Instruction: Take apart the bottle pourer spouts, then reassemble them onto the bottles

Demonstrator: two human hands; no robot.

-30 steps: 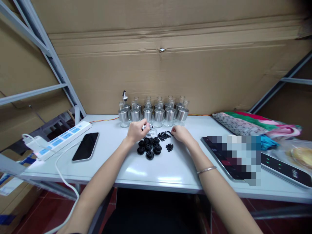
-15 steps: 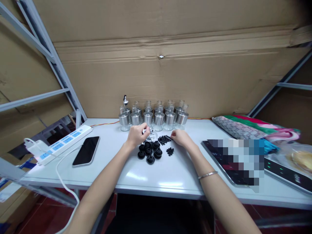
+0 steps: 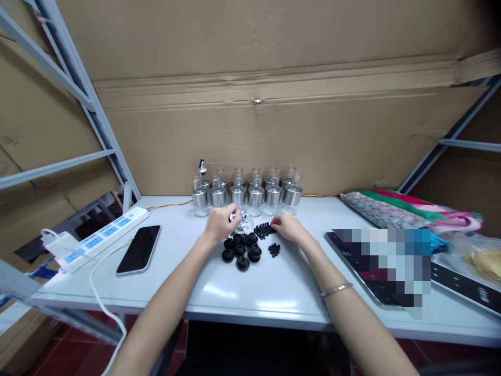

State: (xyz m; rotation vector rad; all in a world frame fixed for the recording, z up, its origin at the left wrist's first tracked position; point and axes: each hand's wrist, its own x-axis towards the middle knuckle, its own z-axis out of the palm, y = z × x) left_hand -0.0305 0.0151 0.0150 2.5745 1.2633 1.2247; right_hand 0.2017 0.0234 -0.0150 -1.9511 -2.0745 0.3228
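My left hand (image 3: 219,223) pinches a small shiny metal spout (image 3: 235,216) above a cluster of black rubber stoppers (image 3: 241,248) on the white table (image 3: 250,282). My right hand (image 3: 287,227) rests with its fingertips on a pile of flat black plastic pieces (image 3: 263,230). A small heap of tiny black beads (image 3: 274,249) lies just in front of the right hand. Behind both hands stand two rows of glass bottles with steel bands (image 3: 247,192); the leftmost one carries a metal pourer (image 3: 201,168).
A black phone (image 3: 139,249) lies face up at the left, beside a white power strip (image 3: 102,233) with its cable hanging over the edge. A dark panel with green lights (image 3: 457,279) and folded patterned cloth (image 3: 395,207) fill the right. Cardboard backs the table.
The view has tilted slightly, so everything sits lower in the picture. Both hands stay over the same parts; the right hand has shifted a little left toward the flat black pieces.
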